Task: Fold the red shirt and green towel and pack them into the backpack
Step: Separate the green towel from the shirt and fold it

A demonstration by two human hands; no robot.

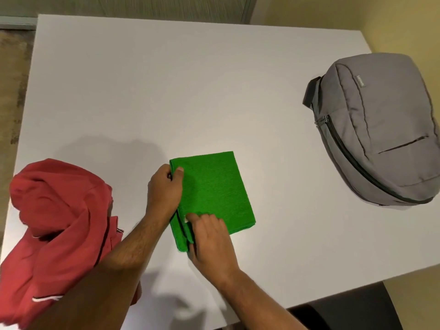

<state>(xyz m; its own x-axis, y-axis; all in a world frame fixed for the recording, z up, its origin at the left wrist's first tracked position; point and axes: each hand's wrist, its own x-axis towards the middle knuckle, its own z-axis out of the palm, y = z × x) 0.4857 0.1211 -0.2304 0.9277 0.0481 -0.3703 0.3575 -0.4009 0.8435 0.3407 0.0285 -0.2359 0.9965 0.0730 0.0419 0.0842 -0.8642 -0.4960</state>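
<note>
The green towel [215, 186] lies folded into a small rectangle on the white table [166, 91], near its front middle. My left hand [165, 189] grips the towel's left edge near the far corner, thumb on top and fingers curled under. My right hand [209, 236] pinches the same edge at the near corner, where the layers show. The red shirt [57, 225] lies crumpled and unfolded at the table's front left, partly under my left forearm. The grey backpack [383, 129] lies on its back at the right edge, zippers closed.
The table's right edge runs just past the backpack, which overhangs it slightly. A dark chair seat [345, 310] shows below the front right corner. Bare tabletop stretches across the back and middle.
</note>
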